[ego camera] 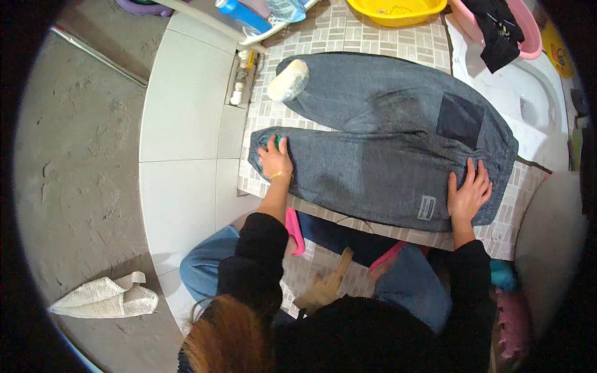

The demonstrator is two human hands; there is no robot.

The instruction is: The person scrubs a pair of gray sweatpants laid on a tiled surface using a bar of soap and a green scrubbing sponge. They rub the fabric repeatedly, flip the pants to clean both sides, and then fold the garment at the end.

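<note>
A pair of grey elastic-waist trousers [326,158] lies spread flat, legs to the left, with darker patches on the cloth. My left hand [276,161] is curled over a small green object [278,142] at the nearer leg's cuff; fingers hide most of it, so its kind is unclear. Flat on the cloth near the waistband rests my right hand [468,193], fingers slightly apart and holding nothing. A pale bar of soap [289,80], apparently partly wrapped in clear film, sits at the farther leg's cuff.
Below the trousers is a tiled ledge [501,240]. Behind stand a yellow basin [399,18] and a pink basin [531,37] with a black cloth [501,37] over its rim. A blue bottle [242,16] lies at the upper left. Pipe fittings [239,84] sit in a wall recess.
</note>
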